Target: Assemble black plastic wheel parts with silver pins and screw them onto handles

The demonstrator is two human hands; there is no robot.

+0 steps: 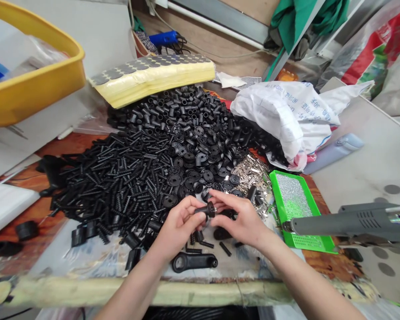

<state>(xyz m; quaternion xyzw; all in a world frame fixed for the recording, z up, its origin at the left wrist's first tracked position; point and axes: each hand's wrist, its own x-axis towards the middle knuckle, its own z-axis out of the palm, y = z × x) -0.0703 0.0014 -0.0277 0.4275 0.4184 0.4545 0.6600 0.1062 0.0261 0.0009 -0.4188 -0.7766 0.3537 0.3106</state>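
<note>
Near the front middle of the table, my left hand (182, 223) grips a small black cylindrical part (205, 210) with a flanged end and a metal tip pointing right. My right hand (239, 216) is beside that end, thumb and fingers apart around it; whether its fingertips touch the part is hard to tell. Just below the hands lies a black crank-shaped handle (195, 262). Behind them spreads a large pile of black ribbed rods (130, 173), round discs (188, 160) and short tubes (186, 104).
Small metal pieces (253, 173) lie right of the pile, next to a green tray (276, 191) of tiny silvery parts. A grey power screwdriver (346, 224) reaches in from the right. A white bag (283, 115), yellow sticker sheets (153, 82) and a yellow bin (53, 91) stand behind.
</note>
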